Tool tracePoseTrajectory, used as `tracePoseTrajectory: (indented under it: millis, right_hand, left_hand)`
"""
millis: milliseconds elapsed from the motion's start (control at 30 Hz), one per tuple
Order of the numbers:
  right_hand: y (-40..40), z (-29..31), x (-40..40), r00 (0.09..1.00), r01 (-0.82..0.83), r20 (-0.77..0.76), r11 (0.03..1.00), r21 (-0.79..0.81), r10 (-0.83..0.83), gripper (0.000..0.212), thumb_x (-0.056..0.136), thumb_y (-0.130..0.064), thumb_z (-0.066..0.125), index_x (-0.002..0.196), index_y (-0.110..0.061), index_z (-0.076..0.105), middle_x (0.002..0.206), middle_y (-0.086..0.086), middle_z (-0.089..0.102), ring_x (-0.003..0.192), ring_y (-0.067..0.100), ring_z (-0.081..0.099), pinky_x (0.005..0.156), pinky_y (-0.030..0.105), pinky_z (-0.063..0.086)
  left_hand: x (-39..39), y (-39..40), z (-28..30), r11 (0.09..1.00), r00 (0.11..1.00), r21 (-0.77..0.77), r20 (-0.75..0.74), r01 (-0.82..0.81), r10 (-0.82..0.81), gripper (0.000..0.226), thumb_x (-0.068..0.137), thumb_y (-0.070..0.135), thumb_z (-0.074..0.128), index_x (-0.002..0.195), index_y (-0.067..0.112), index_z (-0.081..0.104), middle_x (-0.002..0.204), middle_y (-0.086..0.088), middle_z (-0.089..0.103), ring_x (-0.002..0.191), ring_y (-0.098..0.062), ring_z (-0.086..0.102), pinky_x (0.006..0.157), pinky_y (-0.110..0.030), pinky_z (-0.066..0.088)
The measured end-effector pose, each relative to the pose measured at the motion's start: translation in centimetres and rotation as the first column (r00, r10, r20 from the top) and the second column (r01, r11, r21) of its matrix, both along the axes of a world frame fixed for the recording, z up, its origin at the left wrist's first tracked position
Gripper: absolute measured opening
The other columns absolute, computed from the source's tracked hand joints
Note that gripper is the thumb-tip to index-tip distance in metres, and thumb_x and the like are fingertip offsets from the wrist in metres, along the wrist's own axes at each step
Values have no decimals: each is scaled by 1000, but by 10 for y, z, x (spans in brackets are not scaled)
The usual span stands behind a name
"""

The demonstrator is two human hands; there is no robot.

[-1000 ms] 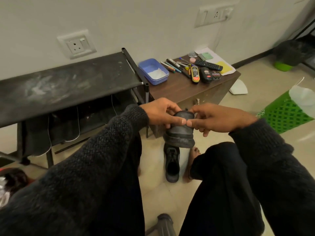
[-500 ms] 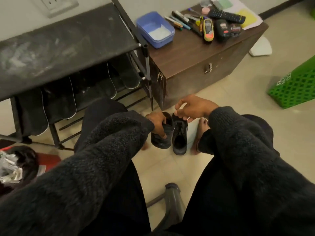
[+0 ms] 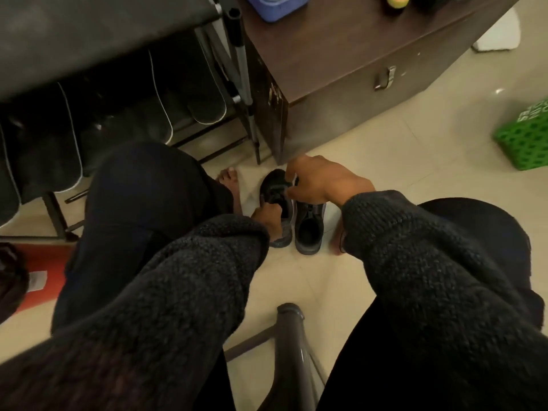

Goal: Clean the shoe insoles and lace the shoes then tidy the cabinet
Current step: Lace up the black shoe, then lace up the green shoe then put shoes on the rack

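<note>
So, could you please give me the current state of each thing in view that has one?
left shoe: on the floor, gripped by both hands.
right shoe: upright on the floor beside it, opening empty, untouched.
left hand: gripping the left shoe's collar.
right hand: pinching the left shoe near its tongue.
cabinet: shut.
insoles: standing on the rack's lower tier.
blue tub: open, on the cabinet.

Matt black shoes [image 3: 308, 223], seemingly of synthetic cloth, are resting on glossy, smooth cream floor tiles [image 3: 415, 149]. The sleeves [image 3: 415, 247] are showing a coarse, fuzzy dark knit. A brown cabinet [image 3: 341, 48] is displaying a matt wood-look finish, its handle [image 3: 384, 78] gleaming like metal.
</note>
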State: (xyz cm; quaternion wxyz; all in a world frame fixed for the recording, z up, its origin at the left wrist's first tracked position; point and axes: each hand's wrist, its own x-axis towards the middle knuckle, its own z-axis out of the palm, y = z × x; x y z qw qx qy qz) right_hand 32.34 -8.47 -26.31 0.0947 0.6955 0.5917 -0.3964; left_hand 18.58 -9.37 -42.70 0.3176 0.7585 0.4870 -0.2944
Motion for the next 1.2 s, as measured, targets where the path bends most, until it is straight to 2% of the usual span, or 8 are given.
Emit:
tracePoseTrajectory:
  millis: [133,300,467,600,767,900,1033,1200]
  right_hand:
    - [4,-7,-8,999,-30,28,999,-26,31,48,94,-35,65,137,-18,53,133,12,55,116,31,57,83,35,47]
    - [-4,-9,-17,998,-21,57,999,-27,22,36,92,-28,64,127,-18,61,123,11,60,108,32,60,83,37,49]
    - [-11,21,-25,994,99,26,989,106,-102,28,89,-23,63,113,-10,69,109,17,69,99,36,66,81,39,55]
    - [-10,70,-52,998,60,-42,950,305,-50,21,89,-22,61,106,-15,71,101,20,72,95,38,69,71,35,49]
    - [1,137,-132,984,-85,-85,839,537,154,14,86,-17,62,93,-19,74,90,8,74,88,31,71,77,41,58]
    - [-6,176,-227,948,-212,-71,781,587,311,9,89,-22,60,89,-23,68,90,5,68,83,28,65,78,48,58]
    - [-27,169,-318,887,-332,-87,759,560,452,9,92,-19,62,91,-19,71,91,6,69,83,27,67,77,45,58]
    - [-64,116,-414,805,-530,-86,778,338,586,10,89,-13,69,89,-22,74,90,2,69,88,23,66,78,34,50]
  left_hand:
    - [-1,-8,-15,996,998,-51,-7,-67,67,23,97,17,60,117,6,62,120,-14,66,108,-33,64,91,-42,54]
    - [4,3,13,995,986,-17,137,-97,99,54,99,26,61,148,9,43,147,-14,49,132,-35,50,109,-42,42]
    - [14,47,116,1000,986,-4,167,30,-28,46,97,37,64,137,15,58,126,-7,60,121,-26,57,93,-32,43]
    - [-32,73,206,971,990,231,137,-60,28,37,88,36,75,120,21,70,98,2,58,109,-27,66,81,-33,47]
    - [-132,58,323,857,985,490,139,-161,106,30,86,43,74,110,26,72,94,5,60,102,-24,67,84,-34,53]
    - [-229,14,377,833,957,473,164,-288,238,33,87,38,73,115,22,69,107,-7,69,102,-28,67,77,-34,48]
    - [-321,-41,375,774,869,395,236,-495,436,32,87,35,74,115,20,71,111,-8,72,104,-29,67,82,-33,51]
    - [-409,-98,300,729,762,222,228,-647,607,37,89,34,72,123,19,70,116,-6,71,107,-28,67,90,-35,55]
